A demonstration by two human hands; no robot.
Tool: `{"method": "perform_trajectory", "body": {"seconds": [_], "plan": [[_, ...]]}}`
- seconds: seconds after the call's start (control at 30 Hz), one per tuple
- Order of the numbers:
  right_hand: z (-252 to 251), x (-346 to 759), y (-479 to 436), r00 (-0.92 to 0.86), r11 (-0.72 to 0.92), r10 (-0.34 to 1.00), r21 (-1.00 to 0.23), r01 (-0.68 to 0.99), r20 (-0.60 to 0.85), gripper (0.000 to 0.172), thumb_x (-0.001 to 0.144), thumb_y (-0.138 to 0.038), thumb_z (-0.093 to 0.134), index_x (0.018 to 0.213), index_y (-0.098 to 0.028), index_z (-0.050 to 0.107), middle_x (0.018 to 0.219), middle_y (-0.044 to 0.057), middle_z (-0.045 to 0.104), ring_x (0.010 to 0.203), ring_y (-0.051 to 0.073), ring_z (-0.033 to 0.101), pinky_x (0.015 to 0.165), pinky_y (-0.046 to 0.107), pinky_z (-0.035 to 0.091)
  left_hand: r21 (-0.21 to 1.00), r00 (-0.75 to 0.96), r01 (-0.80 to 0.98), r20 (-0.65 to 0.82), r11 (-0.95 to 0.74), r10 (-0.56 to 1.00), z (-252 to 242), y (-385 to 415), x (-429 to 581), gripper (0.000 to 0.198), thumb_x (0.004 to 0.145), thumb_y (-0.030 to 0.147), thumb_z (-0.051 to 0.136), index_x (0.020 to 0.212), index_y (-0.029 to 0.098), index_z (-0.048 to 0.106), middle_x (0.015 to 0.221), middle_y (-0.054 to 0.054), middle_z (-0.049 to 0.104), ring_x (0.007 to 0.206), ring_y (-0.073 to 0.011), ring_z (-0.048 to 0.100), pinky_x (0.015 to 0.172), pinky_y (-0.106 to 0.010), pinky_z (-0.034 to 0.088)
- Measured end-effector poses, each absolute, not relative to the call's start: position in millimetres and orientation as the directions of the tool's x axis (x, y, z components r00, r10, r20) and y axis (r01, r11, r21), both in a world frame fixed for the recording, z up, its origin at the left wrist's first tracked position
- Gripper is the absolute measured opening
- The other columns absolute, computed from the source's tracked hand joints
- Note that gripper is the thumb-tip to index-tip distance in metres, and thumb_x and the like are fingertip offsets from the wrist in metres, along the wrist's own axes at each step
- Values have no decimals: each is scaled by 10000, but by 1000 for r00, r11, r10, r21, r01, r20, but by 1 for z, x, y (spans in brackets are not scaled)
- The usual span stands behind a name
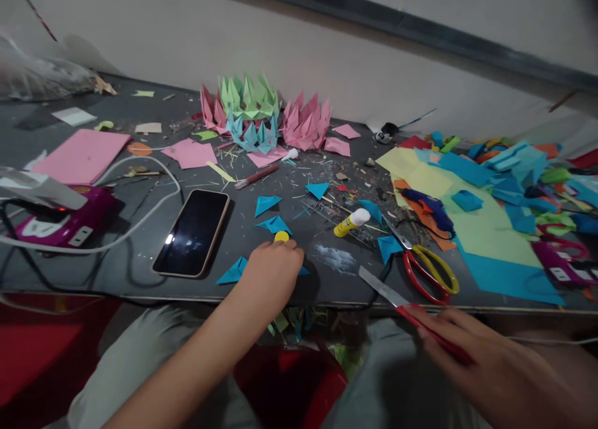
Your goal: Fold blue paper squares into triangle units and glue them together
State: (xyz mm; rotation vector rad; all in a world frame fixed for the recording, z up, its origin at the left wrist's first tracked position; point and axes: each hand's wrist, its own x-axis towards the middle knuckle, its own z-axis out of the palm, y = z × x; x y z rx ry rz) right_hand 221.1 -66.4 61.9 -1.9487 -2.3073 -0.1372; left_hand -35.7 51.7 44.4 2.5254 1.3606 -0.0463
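My left hand (275, 267) is closed, fingers down near the table's front edge; what they hold is hidden beneath it. A yellow round piece (281, 236) shows just beyond its knuckles, and a blue paper tip (303, 271) pokes out at its right. Folded blue paper triangles (268, 205) lie around this hand. My right hand (486, 360) grips a knife (380, 287) by its red handle, blade pointing left over the table edge. Close to the blade are scissors (428, 273) with red and yellow handles. A yellow glue stick (348, 224) with a white end lies beyond a whitish smear.
A phone (192, 233) lies left of my left hand, beside a purple power strip (70, 214) and white cable. Folded paper crowns (250, 99) in green, blue and pink stand by the wall. Coloured paper sheets and scraps (504, 248) pile up at right.
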Motion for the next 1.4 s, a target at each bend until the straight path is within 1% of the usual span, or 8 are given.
{"method": "perform_trajectory", "body": {"seconds": [0.13, 0.3, 0.53, 0.7, 0.83, 1.1, 1.23, 1.4], "plan": [[58, 190, -54, -256, 261, 960, -24, 965, 116, 331, 862, -306, 365, 1010, -278, 660, 767, 27, 647, 564, 132, 614, 489, 235, 471, 222, 557, 825, -160, -520, 815, 45, 51, -37, 191, 816, 86, 427, 801, 127, 614, 829, -87, 626, 768, -210, 613, 671, -327, 454], [46, 163, -44, -301, 314, 941, -63, 947, 152, 343, 874, -265, 351, 1034, -247, 653, 699, 17, 605, 538, 118, 600, 441, 221, 422, 216, 563, 820, -144, -529, 814, 43, 51, -40, 190, 820, 96, 427, 808, 139, 612, 842, -80, 628, 767, -214, 614, 678, -337, 462], [41, 190, -60, -229, 233, 972, -95, 968, 54, 314, 848, -283, 398, 1044, -300, 642, 810, 10, 649, 622, 121, 632, 531, 207, 490, 197, 553, 830, -170, -521, 816, 45, 51, -40, 200, 821, 90, 416, 804, 134, 610, 842, -90, 628, 768, -219, 618, 681, -342, 469], [40, 213, -71, -185, 186, 982, -79, 979, 23, 308, 849, -309, 407, 1049, -292, 641, 814, 33, 656, 620, 145, 640, 483, 222, 494, 212, 562, 821, -140, -530, 815, 42, 51, -41, 196, 823, 100, 416, 816, 138, 609, 847, -89, 622, 760, -196, 616, 688, -315, 465], [49, 225, -73, -218, 218, 976, -45, 975, -7, 307, 856, -320, 403, 1057, -300, 635, 785, 24, 654, 539, 127, 624, 412, 200, 466, 208, 558, 825, -144, -526, 817, 42, 50, -42, 199, 818, 91, 418, 810, 138, 610, 848, -84, 625, 753, -210, 617, 676, -331, 467], [47, 182, -57, -259, 267, 961, -95, 959, 95, 319, 877, -297, 376, 1085, -291, 617, 804, 9, 631, 598, 106, 616, 519, 201, 466, 208, 568, 818, -134, -537, 812, 42, 50, -42, 199, 816, 81, 418, 799, 132, 609, 842, -85, 630, 750, -221, 617, 666, -341, 460], [39, 171, -47, -336, 345, 932, -43, 938, 139, 330, 876, -272, 372, 1077, -253, 632, 721, 9, 606, 551, 109, 600, 461, 213, 424, 224, 565, 817, -123, -531, 816, 41, 50, -43, 205, 810, 69, 417, 799, 138, 610, 835, -84, 631, 745, -216, 615, 659, -337, 454], [39, 183, -46, -335, 340, 930, -7, 940, 150, 327, 877, -280, 370, 1078, -282, 628, 772, 16, 635, 575, 110, 599, 481, 206, 447, 211, 578, 809, -117, -549, 808, 41, 49, -43, 186, 808, 69, 433, 781, 133, 605, 809, -84, 629, 734, -209, 616, 654, -330, 459]]}}
